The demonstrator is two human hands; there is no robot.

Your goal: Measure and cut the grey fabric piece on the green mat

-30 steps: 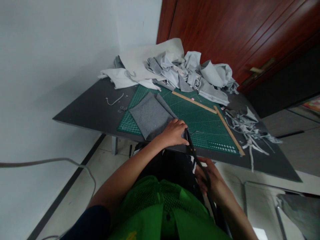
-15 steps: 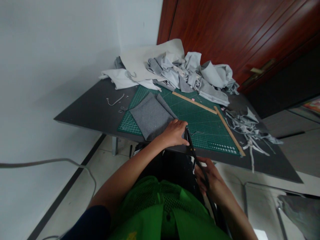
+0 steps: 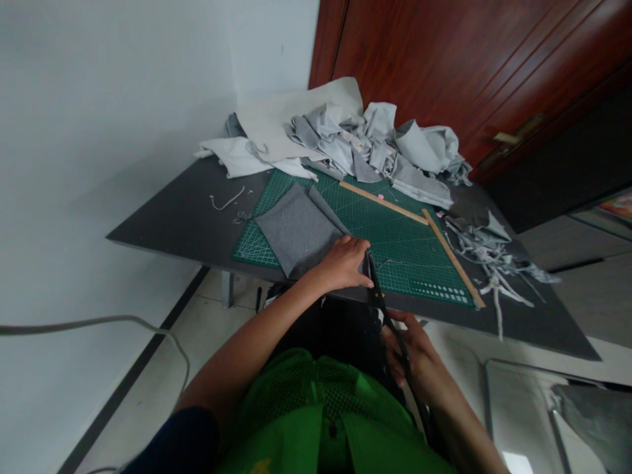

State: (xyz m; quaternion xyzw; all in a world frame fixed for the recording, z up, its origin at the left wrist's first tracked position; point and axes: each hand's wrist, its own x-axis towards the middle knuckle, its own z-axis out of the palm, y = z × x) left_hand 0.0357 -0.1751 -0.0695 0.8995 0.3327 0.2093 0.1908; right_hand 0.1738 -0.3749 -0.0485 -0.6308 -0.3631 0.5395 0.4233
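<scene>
A piece of grey fabric (image 3: 301,230), partly folded, lies on the green cutting mat (image 3: 415,257). My left hand (image 3: 347,263) grips its right corner near the table's front edge, thumb and fingers around the cloth. Black scissors (image 3: 379,296) point away from me, their tips at that corner beside my left fingers. Around the scissors' handles, my right hand (image 3: 412,349) is closed, just off the table edge. Part of the handles is hidden by the fingers. The exact contact between blades and cloth is too small to tell.
Crumpled grey and white fabrics (image 3: 340,138) are heaped at the back of the dark table (image 3: 182,204). Two wooden strips (image 3: 385,203) lie on the mat. Grey scraps (image 3: 484,243) sit at the right. A red-brown door (image 3: 444,59) stands behind.
The scissors' blades and handles look closer together than before, and the fingers of my right hand have shifted slightly. My left hand and the fabric keep their place.
</scene>
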